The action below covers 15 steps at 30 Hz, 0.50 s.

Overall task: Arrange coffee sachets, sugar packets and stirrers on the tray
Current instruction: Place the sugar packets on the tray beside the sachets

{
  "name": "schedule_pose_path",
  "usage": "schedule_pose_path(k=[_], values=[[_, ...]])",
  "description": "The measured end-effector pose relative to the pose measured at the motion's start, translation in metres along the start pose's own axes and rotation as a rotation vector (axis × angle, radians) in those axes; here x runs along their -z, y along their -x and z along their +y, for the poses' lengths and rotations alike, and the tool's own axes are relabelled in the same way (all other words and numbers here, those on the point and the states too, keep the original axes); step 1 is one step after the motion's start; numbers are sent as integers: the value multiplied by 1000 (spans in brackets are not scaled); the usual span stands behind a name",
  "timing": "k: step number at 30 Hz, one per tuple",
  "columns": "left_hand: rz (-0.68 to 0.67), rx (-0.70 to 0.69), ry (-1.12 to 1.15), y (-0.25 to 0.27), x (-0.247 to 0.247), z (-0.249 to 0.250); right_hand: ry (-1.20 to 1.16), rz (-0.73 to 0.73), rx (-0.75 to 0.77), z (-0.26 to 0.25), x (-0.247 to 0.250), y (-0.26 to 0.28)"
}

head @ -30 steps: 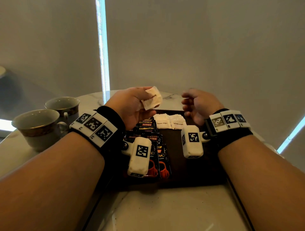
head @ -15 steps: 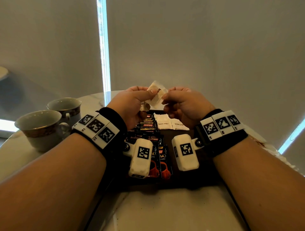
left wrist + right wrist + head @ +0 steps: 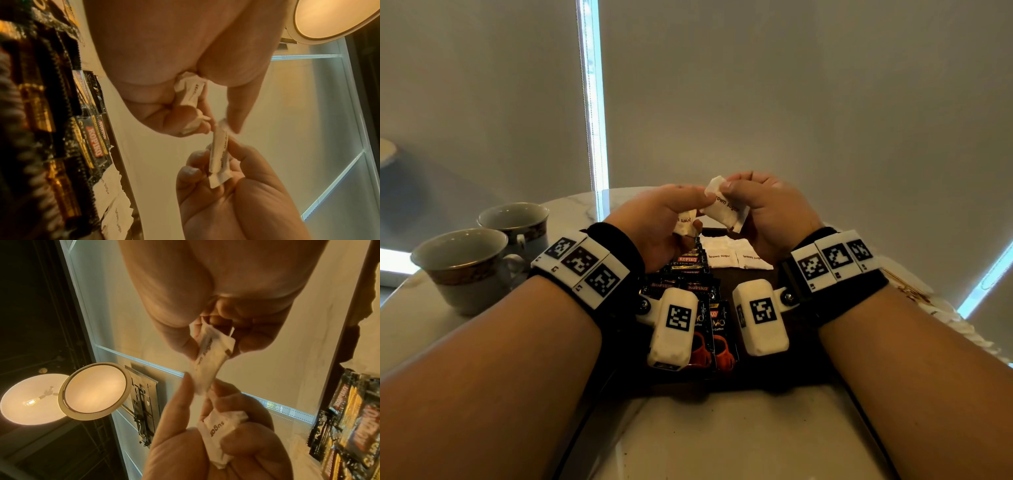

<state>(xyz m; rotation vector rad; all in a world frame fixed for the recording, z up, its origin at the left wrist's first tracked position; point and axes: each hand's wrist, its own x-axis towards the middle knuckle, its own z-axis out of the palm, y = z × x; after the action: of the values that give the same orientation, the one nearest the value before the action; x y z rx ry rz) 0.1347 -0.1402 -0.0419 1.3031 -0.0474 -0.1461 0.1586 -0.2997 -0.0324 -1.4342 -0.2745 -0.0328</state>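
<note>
Both hands are raised above the far end of the dark tray (image 3: 756, 373). My left hand (image 3: 688, 219) grips a crumpled white sugar packet (image 3: 684, 226) (image 3: 190, 92) (image 3: 221, 431) in its curled fingers. My right hand (image 3: 736, 202) pinches a second brown sugar packet (image 3: 724, 209) (image 3: 219, 155) (image 3: 208, 360) by its lower end. The left forefinger and thumb touch that packet's upper tip. A row of black Kopiko coffee sachets (image 3: 688, 274) (image 3: 94, 142) (image 3: 349, 426) lies on the tray's left part. Two flat sugar packets (image 3: 736, 257) (image 3: 113, 203) lie on the tray to their right.
Two cups (image 3: 465, 263) (image 3: 517, 219) stand on the marble table (image 3: 722, 438) to the left of the tray. Pale paper items with thin brown pieces (image 3: 911, 294) lie at the table's right edge, too dim to identify. A blind hangs close behind.
My right hand, empty and apart a second ago, came over to the left hand and now pinches one sugar packet. The left hand keeps a crumpled packet.
</note>
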Motion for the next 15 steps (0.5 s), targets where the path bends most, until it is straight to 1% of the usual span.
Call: schedule_pose_path(k=[3,5,7,9,12,15], values=[[26,-25,46,0,-2,1,-18,-17,-15,2,2,-1],[37,-40,91,-1,-2,2,24,-32,-42,5,4,-2],[41,-45,99,-2,-1,1,58,-41,-70,10,7,-3],[54,-41,82,-3,0,0,39,-25,-82,14,10,-7],[100,-17,97,-5,0,0,-9,47,-111,23,17,-13],[148,7,182,-8,3,1,12,182,-225,36,27,-20]])
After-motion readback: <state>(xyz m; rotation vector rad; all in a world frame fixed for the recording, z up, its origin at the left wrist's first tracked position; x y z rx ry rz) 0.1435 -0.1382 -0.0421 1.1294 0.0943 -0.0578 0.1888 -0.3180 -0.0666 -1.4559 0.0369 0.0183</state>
